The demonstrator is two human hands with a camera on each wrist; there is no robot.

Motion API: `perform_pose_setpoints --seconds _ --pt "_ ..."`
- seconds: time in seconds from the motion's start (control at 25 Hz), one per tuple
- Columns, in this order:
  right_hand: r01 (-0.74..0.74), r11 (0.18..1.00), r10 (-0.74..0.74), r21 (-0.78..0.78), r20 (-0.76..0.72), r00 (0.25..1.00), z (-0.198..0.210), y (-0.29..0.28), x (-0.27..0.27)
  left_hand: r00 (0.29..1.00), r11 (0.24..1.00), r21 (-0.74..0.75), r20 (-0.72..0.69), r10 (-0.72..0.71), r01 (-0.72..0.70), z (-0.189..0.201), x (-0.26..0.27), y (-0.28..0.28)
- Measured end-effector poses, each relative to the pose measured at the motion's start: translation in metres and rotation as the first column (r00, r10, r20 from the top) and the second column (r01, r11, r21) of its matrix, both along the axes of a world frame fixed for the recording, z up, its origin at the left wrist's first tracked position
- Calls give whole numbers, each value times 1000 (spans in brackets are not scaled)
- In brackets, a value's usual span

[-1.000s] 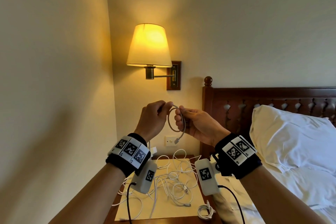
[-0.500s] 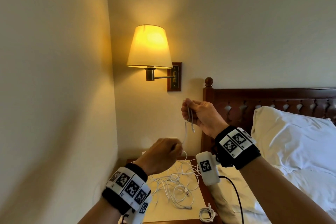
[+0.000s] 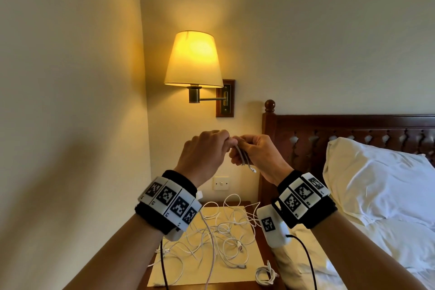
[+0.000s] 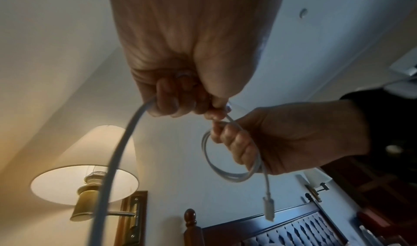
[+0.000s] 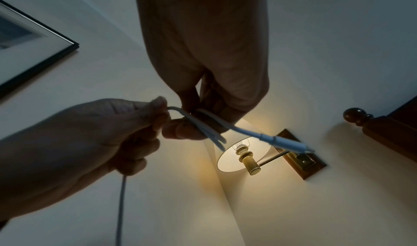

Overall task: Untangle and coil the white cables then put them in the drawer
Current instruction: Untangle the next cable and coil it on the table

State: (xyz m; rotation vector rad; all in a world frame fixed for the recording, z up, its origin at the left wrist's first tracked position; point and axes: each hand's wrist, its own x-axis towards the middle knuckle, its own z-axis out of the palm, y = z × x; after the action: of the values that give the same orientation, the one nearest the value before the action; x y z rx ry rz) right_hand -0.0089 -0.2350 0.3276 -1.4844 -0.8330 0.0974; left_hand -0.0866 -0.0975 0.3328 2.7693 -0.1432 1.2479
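Note:
One white cable [image 3: 242,159] is held in the air in front of the wall, partly wound into a small coil [image 4: 225,171]. My right hand [image 3: 237,154] grips the coil's loops [image 5: 203,126], and the cable's connector [image 4: 268,208] hangs free below it. Touching it on the left, my left hand [image 3: 223,141] pinches the same cable [image 4: 144,110], whose free length trails down [image 5: 120,205] toward the nightstand. A tangle of white cables [image 3: 223,238] lies on the cream mat [image 3: 183,275]. One small coiled cable [image 3: 266,274] sits at the nightstand's front right. No drawer is in view.
A lit wall lamp [image 3: 194,59] hangs above the hands. The wooden headboard [image 3: 353,129] and a white pillow [image 3: 381,183] are to the right, and a wall switch [image 3: 221,183] sits behind the nightstand [image 3: 263,256]. The left wall is close.
My left hand dropped toward the nightstand, drawing cable out, then rose again to meet the right hand. The right hand kept hold of the coil and stayed about level.

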Motion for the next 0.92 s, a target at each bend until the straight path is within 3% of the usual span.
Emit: perform_pose_setpoints --seconds 0.16,0.36,0.56,0.72,0.8,0.92 --pt "-28 1000 28 -9 -23 999 -5 4 -2 1000 997 -67 9 -26 26 -2 13 14" --pt "-166 986 167 23 -238 957 -2 2 1 991 966 -225 -15 -135 128 -6 28 27" --pt "-339 898 438 282 -489 754 10 -4 0 969 874 -428 18 -247 231 -5 27 23" --pt "-362 794 593 489 -491 638 21 -18 4 954 804 -533 21 -299 264 -35 32 44" --pt "-305 764 601 569 -455 658 31 -28 12 956 810 -536 -22 -294 237 -66 31 55" --pt "-208 835 446 510 -404 799 37 -32 21 931 902 -363 -186 -315 233 -100 22 50"
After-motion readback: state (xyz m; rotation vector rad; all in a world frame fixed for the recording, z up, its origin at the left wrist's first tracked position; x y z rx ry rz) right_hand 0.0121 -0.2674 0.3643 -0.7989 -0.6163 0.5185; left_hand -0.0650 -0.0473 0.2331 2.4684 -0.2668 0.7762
